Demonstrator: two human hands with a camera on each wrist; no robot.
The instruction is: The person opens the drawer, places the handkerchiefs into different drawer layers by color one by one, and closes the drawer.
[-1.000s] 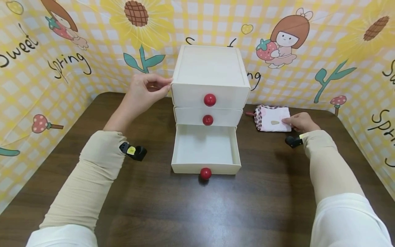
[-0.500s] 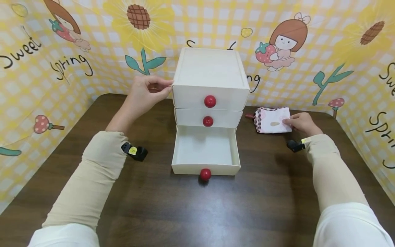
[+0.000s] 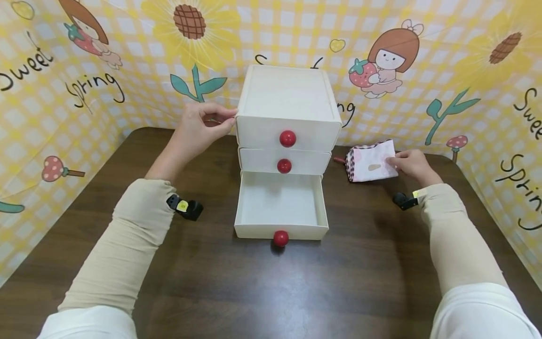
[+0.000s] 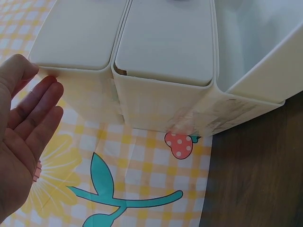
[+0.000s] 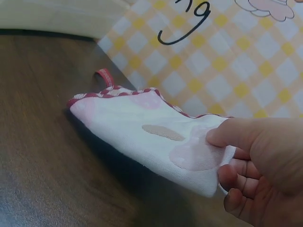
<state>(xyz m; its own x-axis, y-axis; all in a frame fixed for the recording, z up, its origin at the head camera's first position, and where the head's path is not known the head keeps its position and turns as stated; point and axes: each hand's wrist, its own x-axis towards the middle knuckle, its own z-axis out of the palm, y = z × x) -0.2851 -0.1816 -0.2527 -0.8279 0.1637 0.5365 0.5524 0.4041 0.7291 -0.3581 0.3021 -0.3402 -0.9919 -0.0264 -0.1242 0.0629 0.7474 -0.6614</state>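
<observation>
A small folded cloth [image 3: 372, 162], white with pink patches and a checked edge, lies at the back right. My right hand [image 3: 412, 165] pinches its right end between thumb and fingers. In the right wrist view the thumb lies on top of the cloth [image 5: 161, 127], and that end is raised off the table. My left hand [image 3: 203, 125] touches the upper left front corner of a white drawer cabinet [image 3: 290, 92] with its fingertips. The left wrist view has the other fingers [image 4: 45, 113] relaxed beside the cabinet's side wall.
The bottom drawer [image 3: 279, 200] is pulled out towards me, with nothing in it. Above it, two drawers with red knobs [image 3: 288, 139] are closed. A dark wooden table [image 3: 237, 287] carries everything. Yellow checked fabric [image 3: 139, 42] hangs behind and at both sides.
My right hand has lifted the right end of the cloth slightly, so the cloth now tilts. The left hand and the cabinet have stayed in place.
</observation>
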